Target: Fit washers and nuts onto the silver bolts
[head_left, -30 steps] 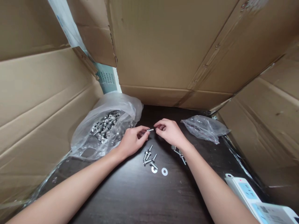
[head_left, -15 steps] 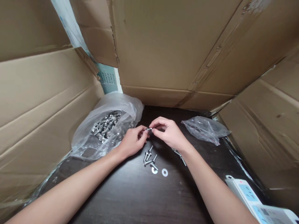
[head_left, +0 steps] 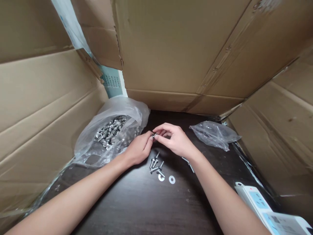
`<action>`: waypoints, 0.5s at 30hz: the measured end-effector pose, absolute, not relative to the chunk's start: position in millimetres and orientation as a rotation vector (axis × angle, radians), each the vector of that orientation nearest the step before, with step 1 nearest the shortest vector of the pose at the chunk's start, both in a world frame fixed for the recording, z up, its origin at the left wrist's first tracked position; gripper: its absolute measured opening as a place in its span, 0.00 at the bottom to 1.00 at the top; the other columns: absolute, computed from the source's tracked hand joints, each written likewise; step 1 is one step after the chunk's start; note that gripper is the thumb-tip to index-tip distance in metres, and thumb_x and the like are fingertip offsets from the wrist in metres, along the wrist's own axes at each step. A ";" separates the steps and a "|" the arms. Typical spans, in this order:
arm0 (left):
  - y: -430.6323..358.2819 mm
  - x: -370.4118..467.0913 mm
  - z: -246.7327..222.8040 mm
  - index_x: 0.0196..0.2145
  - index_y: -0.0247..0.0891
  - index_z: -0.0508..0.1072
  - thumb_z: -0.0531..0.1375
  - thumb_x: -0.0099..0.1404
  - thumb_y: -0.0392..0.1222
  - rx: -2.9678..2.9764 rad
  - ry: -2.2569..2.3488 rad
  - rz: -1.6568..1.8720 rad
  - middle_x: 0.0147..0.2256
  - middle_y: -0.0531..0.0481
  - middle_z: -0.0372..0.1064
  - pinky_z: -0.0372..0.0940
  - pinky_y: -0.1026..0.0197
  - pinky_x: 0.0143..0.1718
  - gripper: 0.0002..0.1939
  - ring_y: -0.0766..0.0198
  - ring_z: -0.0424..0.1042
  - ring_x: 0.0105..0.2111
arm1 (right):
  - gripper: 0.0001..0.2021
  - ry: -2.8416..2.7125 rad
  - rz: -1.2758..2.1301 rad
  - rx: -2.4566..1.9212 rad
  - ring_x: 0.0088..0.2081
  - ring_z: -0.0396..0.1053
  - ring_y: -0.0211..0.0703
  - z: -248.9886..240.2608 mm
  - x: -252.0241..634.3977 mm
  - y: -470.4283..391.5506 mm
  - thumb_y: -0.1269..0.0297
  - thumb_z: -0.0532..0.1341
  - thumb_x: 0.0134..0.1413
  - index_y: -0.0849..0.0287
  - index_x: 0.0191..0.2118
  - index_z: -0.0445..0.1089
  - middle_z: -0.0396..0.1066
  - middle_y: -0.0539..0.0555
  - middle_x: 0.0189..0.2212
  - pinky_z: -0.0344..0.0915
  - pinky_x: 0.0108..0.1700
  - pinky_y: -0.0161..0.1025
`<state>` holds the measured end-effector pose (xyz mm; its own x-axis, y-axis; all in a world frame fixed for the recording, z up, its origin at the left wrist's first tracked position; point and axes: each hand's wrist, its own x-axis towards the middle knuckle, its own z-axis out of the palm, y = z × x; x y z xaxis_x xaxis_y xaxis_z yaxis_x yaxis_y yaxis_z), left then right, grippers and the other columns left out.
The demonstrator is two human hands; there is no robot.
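Between my two hands, in the middle of the head view, is a small metal bolt (head_left: 153,135), mostly hidden by fingertips. My left hand (head_left: 140,147) is closed round one end of it. Thumb and forefinger of my right hand (head_left: 174,139) pinch its other end; a ring-like part shows there, too small to make out. Below my hands several loose bolts (head_left: 156,162) lie in a cluster on the dark table (head_left: 137,202). Two flat washers lie near them, one washer (head_left: 170,180) apart and the other partly under a bolt.
At the left stands an open plastic bag (head_left: 132,103) with many bolts (head_left: 111,132) inside. A flattened clear bag (head_left: 215,133) lies at the right. More bolts (head_left: 188,164) show beside my right forearm. A white power strip (head_left: 251,195) sits lower right. Cardboard walls (head_left: 181,49) enclose the table.
My right fingertips have moved slightly left, closer to my left hand. Less of the bolt's shaft shows between the hands now. The loose bolts and washers have stayed in place.
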<state>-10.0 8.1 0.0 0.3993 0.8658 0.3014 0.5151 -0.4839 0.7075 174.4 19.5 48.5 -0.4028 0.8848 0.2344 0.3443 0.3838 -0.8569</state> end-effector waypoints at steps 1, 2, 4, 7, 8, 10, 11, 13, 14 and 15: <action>8.0 -10.2 -0.3 0.31 0.42 0.60 0.45 0.75 0.41 2.152 1.179 0.894 0.26 0.50 0.69 0.63 0.57 0.32 0.14 0.58 0.71 0.28 | 0.05 -1.943 0.941 -1.069 0.35 0.75 0.40 48.7 173.9 19.1 0.70 0.65 0.56 0.57 0.38 0.78 0.76 0.53 0.35 0.72 0.39 0.39; 7.9 -10.4 -0.8 0.31 0.43 0.60 0.45 0.76 0.42 2.158 1.181 0.884 0.26 0.50 0.69 0.63 0.57 0.32 0.14 0.57 0.71 0.28 | 0.04 -1.961 0.907 -1.085 0.34 0.74 0.40 49.0 173.4 18.8 0.70 0.65 0.56 0.57 0.37 0.78 0.76 0.52 0.34 0.72 0.39 0.39; 7.4 -10.7 -1.8 0.32 0.43 0.59 0.44 0.76 0.43 2.173 1.181 0.861 0.26 0.50 0.68 0.63 0.57 0.32 0.14 0.57 0.70 0.27 | 0.02 -1.996 0.827 -1.132 0.32 0.72 0.39 49.1 172.6 18.6 0.69 0.66 0.57 0.57 0.33 0.76 0.76 0.51 0.31 0.69 0.36 0.37; 6.4 -10.7 -3.0 0.33 0.43 0.60 0.44 0.77 0.43 2.212 1.172 0.841 0.27 0.50 0.68 0.62 0.57 0.32 0.14 0.58 0.69 0.27 | 0.10 -2.036 0.683 -1.223 0.28 0.68 0.38 46.0 172.0 20.1 0.64 0.65 0.60 0.58 0.27 0.71 0.73 0.50 0.26 0.62 0.33 0.36; 6.0 -10.5 -3.3 0.34 0.42 0.60 0.44 0.77 0.43 2.224 1.169 0.838 0.27 0.51 0.68 0.62 0.57 0.32 0.13 0.58 0.69 0.27 | 0.13 -2.053 0.629 -1.245 0.28 0.66 0.38 43.9 171.9 20.9 0.62 0.65 0.61 0.57 0.26 0.69 0.71 0.49 0.25 0.60 0.32 0.36; 5.5 -10.1 -3.6 0.35 0.42 0.61 0.44 0.77 0.43 2.240 1.169 0.838 0.27 0.51 0.68 0.61 0.57 0.31 0.13 0.58 0.68 0.26 | 0.17 -2.096 0.530 -1.268 0.27 0.63 0.38 38.8 171.3 22.6 0.59 0.61 0.65 0.57 0.24 0.65 0.69 0.49 0.24 0.56 0.32 0.36; 5.4 -9.9 -3.7 0.35 0.42 0.62 0.44 0.77 0.42 2.242 1.172 0.838 0.27 0.51 0.68 0.61 0.57 0.31 0.13 0.59 0.68 0.26 | 0.18 -2.117 0.497 -1.273 0.27 0.63 0.38 36.2 170.6 23.2 0.58 0.59 0.66 0.57 0.24 0.64 0.68 0.50 0.24 0.55 0.32 0.36; 5.4 -9.5 -3.9 0.36 0.42 0.63 0.44 0.77 0.42 2.243 1.183 0.838 0.26 0.51 0.68 0.61 0.57 0.31 0.12 0.58 0.68 0.26 | 0.21 -2.144 0.475 -1.283 0.27 0.62 0.38 31.8 168.7 23.6 0.57 0.56 0.69 0.57 0.23 0.62 0.67 0.50 0.24 0.53 0.32 0.37; 5.5 -9.4 -3.9 0.36 0.42 0.63 0.44 0.77 0.42 2.247 1.190 0.835 0.26 0.51 0.68 0.61 0.56 0.31 0.12 0.58 0.68 0.26 | 0.22 -2.148 0.483 -1.293 0.26 0.62 0.38 30.2 167.6 23.3 0.57 0.54 0.70 0.57 0.22 0.61 0.67 0.50 0.23 0.52 0.32 0.37; 5.5 -9.3 -3.9 0.36 0.42 0.62 0.44 0.77 0.42 2.256 1.196 0.828 0.26 0.51 0.68 0.61 0.56 0.32 0.12 0.58 0.68 0.26 | 0.24 -2.145 0.499 -1.312 0.26 0.62 0.39 29.2 166.4 22.6 0.55 0.52 0.71 0.57 0.21 0.61 0.66 0.50 0.22 0.51 0.32 0.38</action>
